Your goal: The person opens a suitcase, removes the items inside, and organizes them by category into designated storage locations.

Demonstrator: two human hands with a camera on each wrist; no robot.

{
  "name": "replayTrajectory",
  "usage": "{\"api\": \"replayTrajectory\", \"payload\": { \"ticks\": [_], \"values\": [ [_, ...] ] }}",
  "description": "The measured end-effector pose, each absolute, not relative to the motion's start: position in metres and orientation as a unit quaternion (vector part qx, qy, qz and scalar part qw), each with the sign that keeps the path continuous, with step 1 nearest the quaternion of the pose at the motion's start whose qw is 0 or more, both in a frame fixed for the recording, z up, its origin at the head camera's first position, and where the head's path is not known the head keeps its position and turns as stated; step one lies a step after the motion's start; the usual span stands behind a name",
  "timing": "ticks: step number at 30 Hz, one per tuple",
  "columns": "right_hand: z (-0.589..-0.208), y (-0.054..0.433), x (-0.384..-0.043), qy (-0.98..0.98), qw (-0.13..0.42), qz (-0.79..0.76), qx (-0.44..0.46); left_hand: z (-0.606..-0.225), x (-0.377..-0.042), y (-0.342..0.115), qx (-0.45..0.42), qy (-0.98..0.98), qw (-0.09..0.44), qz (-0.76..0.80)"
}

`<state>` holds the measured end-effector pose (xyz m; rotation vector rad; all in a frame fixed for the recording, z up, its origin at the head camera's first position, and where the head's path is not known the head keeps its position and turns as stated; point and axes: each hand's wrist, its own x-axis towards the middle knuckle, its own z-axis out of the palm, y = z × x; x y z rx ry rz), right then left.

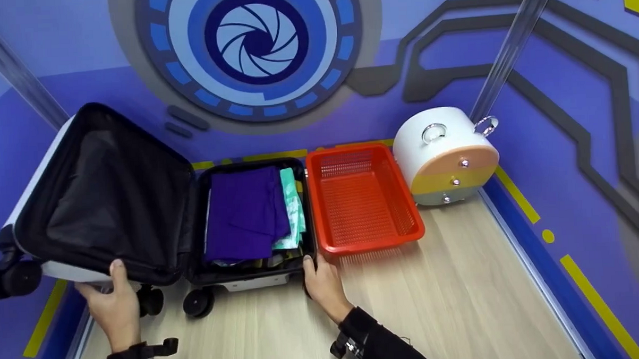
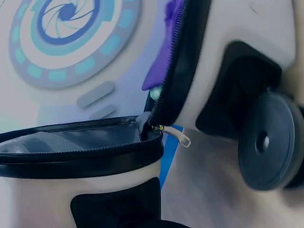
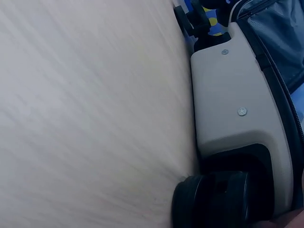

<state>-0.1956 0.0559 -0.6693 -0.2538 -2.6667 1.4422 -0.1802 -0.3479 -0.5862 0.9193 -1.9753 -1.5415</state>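
Nearest, a black sleeve (image 1: 391,339) led to the right hand (image 1: 326,286), which gripped the open suitcase (image 1: 190,232) at its near corner, presumably bracing it beside the red basket (image 1: 417,232); the left hand (image 1: 116,311) clasped the tilted lid (image 1: 115,192), apparently supporting its weight.

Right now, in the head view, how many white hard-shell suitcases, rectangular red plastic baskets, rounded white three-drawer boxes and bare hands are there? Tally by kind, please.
White hard-shell suitcase, lying open: 1
Rectangular red plastic basket: 1
Rounded white three-drawer box: 1
Bare hands, one left hand and one right hand: 2
Total: 5
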Motion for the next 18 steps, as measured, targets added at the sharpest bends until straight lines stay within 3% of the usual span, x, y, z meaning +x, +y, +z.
{"api": "replayTrajectory", "payload": {
  "ticks": [9, 18],
  "values": [
    [-0.67, 0.057, -0.196, -0.878, 0.063, 0.47, -0.063, -0.612, -0.178, -0.367, 0.368, -0.68, 0.101, -0.626],
    [-0.67, 0.056, -0.196, -0.877, 0.06, 0.473, -0.064, -0.621, -0.18, -0.376, 0.398, -0.615, 0.043, -0.679]
  ]
}}
